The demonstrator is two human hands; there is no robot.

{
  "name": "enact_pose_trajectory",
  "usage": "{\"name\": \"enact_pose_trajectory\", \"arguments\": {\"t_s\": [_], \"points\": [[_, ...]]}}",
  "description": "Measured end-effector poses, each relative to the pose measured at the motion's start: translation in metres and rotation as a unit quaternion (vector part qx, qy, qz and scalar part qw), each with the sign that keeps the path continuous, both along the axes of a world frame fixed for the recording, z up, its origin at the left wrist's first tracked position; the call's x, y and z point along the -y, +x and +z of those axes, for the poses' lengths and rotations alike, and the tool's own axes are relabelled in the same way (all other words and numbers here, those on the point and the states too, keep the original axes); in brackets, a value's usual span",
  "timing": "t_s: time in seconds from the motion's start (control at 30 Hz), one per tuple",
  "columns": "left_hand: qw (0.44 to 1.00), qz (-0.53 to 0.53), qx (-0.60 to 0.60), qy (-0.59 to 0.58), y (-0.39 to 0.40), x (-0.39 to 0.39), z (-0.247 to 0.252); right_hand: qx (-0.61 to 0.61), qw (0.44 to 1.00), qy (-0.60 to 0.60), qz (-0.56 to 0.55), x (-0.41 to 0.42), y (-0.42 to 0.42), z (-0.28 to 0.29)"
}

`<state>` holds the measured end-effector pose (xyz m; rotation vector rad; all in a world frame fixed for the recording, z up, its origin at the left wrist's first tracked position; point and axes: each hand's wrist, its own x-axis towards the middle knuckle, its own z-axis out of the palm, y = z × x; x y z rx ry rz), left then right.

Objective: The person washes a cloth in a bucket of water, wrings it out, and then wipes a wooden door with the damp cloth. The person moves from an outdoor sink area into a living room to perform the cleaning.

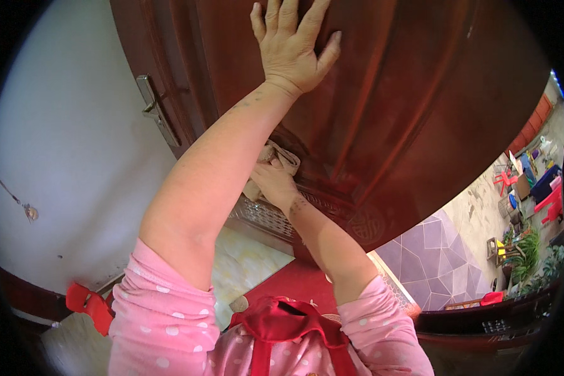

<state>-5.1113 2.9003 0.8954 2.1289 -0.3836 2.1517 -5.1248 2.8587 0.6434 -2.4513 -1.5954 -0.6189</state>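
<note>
A dark red-brown door (338,108) with raised mouldings fills the upper view. My left hand (293,44) lies flat against its panel near the top edge of the picture, fingers spread, holding nothing. Lower down, my right hand (275,183) grips a folded tan cloth (289,162) pressed to the door by its carved lower section. Part of the cloth is hidden behind my left forearm and right hand. A metal lever handle (157,110) is mounted near the door's left edge.
A white wall (75,141) stands at left, with a red plastic chair (91,305) below. A red mat (291,286) lies on the floor. Beyond the door at right are purple patterned flooring (432,263), potted plants (526,254) and red chairs (505,181).
</note>
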Motion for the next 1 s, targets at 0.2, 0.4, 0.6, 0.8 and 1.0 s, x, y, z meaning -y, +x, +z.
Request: {"name": "enact_pose_trajectory", "arguments": {"t_s": [0.2, 0.4, 0.6, 0.8, 1.0], "points": [[1.0, 0.001, 0.004, -0.006, 0.001, -0.006, -0.002, 0.09, 0.991, -0.091, -0.039, 0.142, -0.005, -0.024], [1.0, 0.013, 0.028, 0.0, 0.005, -0.005, -0.004, 0.044, 0.956, -0.091, -0.274, 0.279, -0.047, 0.013], [0.999, -0.012, 0.033, -0.014, 0.01, -0.003, -0.004, 0.147, 0.932, 0.081, -0.32, 0.332, -0.029, 0.086], [1.0, -0.009, 0.012, -0.016, 0.005, -0.002, -0.003, 0.386, 0.843, 0.257, -0.272, 0.289, 0.013, 0.287], [1.0, -0.011, 0.003, -0.021, 0.0, -0.002, -0.003, 0.439, 0.801, 0.31, -0.264, 0.274, 0.013, 0.34]]}}
